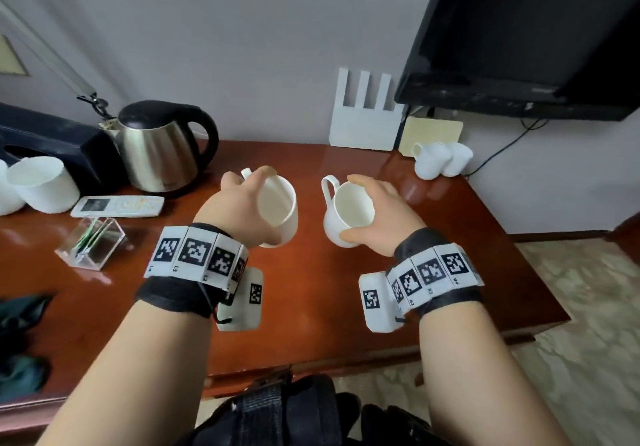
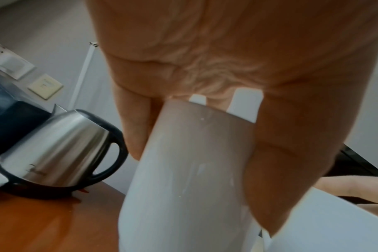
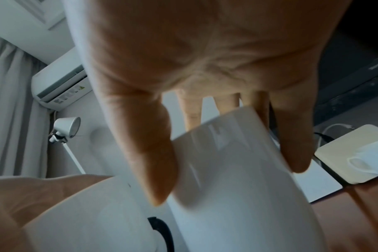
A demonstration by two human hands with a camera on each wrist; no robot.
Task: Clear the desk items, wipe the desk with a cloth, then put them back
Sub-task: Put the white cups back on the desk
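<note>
Glossy reddish-brown wooden tabletop (image 1: pixel 346 307), front-left edge cut off. Black flat TV screen (image 1: pixel 519 37) cropped at top right. Steel electric kettle with black lid and handle (image 1: pixel 162 149) back left. Left hand (image 1: pixel 242 203) wraps a white ceramic mug (image 1: pixel 278 210); right hand (image 1: pixel 381 210) wraps a second white ceramic mug (image 1: pixel 348 217); both mugs empty, seemingly lifted above the tabletop. Clear acrylic box (image 1: pixel 91 244) holds sachets, print unreadable. Only the right wrist view shows a white wall air conditioner (image 3: pixel 60 85).
</note>
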